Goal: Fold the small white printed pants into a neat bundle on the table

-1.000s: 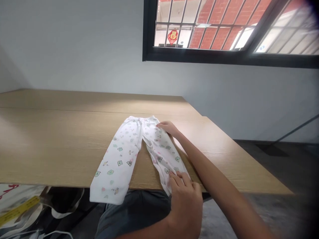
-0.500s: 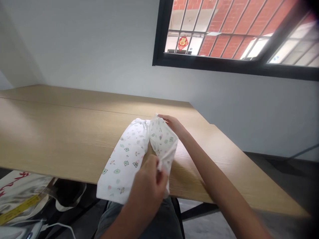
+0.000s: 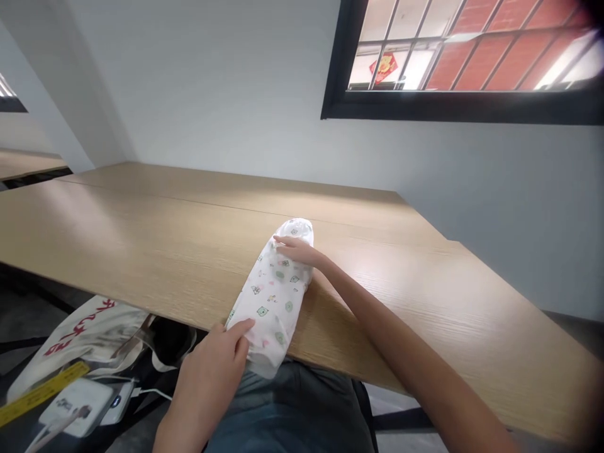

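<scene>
A pair of small white pants (image 3: 271, 302) with a green and pink cartoon print lies folded lengthwise, one leg over the other. Its waist end is on the wooden table (image 3: 155, 251), while the leg end hangs slightly past the front edge. My left hand (image 3: 214, 358) grips the lower left side of the pants, thumb on top; the other fingers are partly hidden. Across the upper part, near the waist, my right hand (image 3: 299, 250) rests with its fingers stretched out flat on the fabric.
Below the table at left are a white cloth bag (image 3: 89, 333) with red lettering, a yellow strip (image 3: 44, 390), and a white device (image 3: 78, 406) with cables. A wall (image 3: 226, 94) with a barred window (image 3: 453, 56) stands behind the table.
The pants' right leg has been folded over onto the left one. My right hand moved from the waist's right edge onto the fabric; my left moved left and down to the hem side.
</scene>
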Demonstrator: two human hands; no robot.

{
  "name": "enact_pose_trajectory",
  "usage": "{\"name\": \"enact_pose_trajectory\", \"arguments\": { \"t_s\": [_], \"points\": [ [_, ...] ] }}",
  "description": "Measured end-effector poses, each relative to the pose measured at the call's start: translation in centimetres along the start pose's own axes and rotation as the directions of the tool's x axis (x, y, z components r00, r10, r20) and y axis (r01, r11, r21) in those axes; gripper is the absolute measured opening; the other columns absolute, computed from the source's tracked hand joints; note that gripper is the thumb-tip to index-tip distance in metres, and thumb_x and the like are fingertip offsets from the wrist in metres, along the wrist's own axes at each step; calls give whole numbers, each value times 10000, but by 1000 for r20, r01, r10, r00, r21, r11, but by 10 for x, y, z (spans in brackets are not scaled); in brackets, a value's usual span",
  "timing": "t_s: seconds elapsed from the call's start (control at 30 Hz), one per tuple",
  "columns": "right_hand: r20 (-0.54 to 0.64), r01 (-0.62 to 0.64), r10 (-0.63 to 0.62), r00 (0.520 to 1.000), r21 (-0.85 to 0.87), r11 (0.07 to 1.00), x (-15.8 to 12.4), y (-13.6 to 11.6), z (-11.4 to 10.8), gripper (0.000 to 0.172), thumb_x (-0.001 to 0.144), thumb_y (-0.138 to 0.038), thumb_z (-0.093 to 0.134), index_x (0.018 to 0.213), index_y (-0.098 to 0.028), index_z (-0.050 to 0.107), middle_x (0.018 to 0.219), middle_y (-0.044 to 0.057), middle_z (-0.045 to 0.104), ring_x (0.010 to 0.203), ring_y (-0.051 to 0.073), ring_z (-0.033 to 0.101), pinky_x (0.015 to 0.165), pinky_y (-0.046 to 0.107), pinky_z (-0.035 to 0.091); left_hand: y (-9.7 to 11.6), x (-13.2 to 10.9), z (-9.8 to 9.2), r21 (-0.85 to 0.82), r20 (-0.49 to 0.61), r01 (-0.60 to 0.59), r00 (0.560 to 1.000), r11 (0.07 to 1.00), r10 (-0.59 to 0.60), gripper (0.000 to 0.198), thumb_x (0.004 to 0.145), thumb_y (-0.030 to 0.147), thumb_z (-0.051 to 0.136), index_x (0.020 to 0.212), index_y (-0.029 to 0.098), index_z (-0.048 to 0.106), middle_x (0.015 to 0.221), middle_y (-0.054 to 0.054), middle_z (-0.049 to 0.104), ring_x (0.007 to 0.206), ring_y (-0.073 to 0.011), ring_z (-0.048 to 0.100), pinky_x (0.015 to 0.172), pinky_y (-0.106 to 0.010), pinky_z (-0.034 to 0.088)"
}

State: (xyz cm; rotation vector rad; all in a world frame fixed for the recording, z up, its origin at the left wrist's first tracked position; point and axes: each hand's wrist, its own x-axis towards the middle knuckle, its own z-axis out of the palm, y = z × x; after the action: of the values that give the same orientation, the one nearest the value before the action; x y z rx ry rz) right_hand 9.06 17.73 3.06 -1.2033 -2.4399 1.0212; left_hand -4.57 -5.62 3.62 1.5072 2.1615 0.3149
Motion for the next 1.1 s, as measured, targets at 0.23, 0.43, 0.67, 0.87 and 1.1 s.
{"name": "enact_pose_trajectory", "arguments": {
  "t_s": [0.23,0.43,0.67,0.87,1.1],
  "points": [
    [75,-38,42,996,-50,998,-31,-7,-13,563,910,-516,237,1323,-191,438,1366,25,358,1258,252,326,1060,416,264,16,-1,3,290,-200,-151,956,945,215,346,852,244,284,857,319,622,1107,-35,390,1060,-218,378,899,-421,377],
    [128,-22,27,991,-46,999,-59,-3,-15,566,898,-550,241,1278,-213,490,1322,34,416,1201,279,399,993,446,347,37,3,14,159,-43,-431,896,888,443,328,825,181,292,809,252,612,1096,-14,420,1042,-185,400,930,-433,381],
    [-87,67,-63,994,46,997,-69,-2,-18,504,945,-404,174,1311,-164,423,1337,37,400,1222,173,385,1021,333,331,89,142,-14,85,87,-663,749,744,657,330,881,308,327,1129,143,469,1135,-90,435,1027,-165,453,979,-382,419],
    [12,134,-136,991,-278,951,-38,13,-10,454,942,-291,216,1276,-79,438,1362,111,352,1272,190,314,1059,344,263,79,167,12,97,141,-740,672,665,727,485,877,447,286,1285,186,324,1344,-96,243,1283,-228,203,1127,-490,218],
    [-194,-32,-83,977,-525,851,16,42,-2,523,915,-292,286,1389,-72,282,1445,117,135,1329,334,9,1046,559,47,11,36,21,128,258,-857,515,499,818,522,854,508,326,1319,390,121,1394,46,133,1331,-170,64,1154,-458,159]
  ]
}}
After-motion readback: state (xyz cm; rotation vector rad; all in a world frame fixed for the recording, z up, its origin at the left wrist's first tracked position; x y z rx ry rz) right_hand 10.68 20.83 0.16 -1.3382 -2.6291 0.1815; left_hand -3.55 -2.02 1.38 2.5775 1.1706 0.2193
